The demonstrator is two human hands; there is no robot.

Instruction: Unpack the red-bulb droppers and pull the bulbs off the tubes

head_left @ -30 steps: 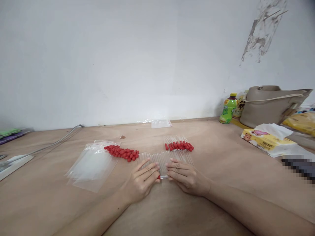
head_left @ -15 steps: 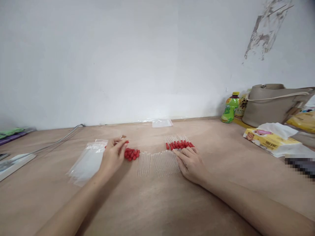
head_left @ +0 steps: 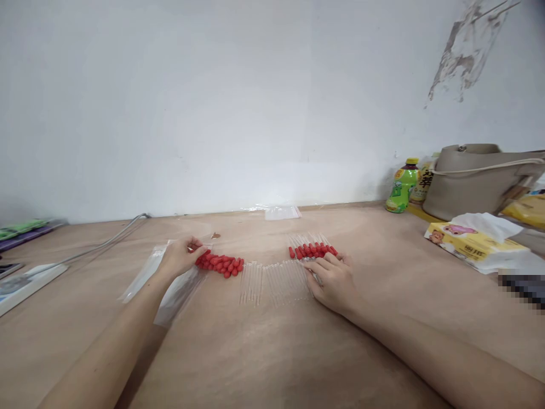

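Note:
My left hand (head_left: 181, 256) rests on the stack of clear plastic bags (head_left: 174, 289), fingers curled and pinched at the left end of a heap of red caps (head_left: 221, 264). What the pinch holds is hidden. My right hand (head_left: 334, 278) lies with bent fingers on the right end of a row of clear glass tubes (head_left: 272, 278), just below a row of tubes fitted with red caps (head_left: 313, 250). All of it lies on a wooden table (head_left: 264, 346).
A small clear bag (head_left: 281, 212) lies by the wall. At the right stand a green bottle (head_left: 400, 187), a beige handbag (head_left: 477, 179) and a tissue pack (head_left: 470, 243). A cable (head_left: 102, 241) and a flat white item (head_left: 25, 283) lie at the left.
Both hands left the middle of the tube row. My left hand went left to the red caps and bags; my right hand shifted to the right end of the tubes.

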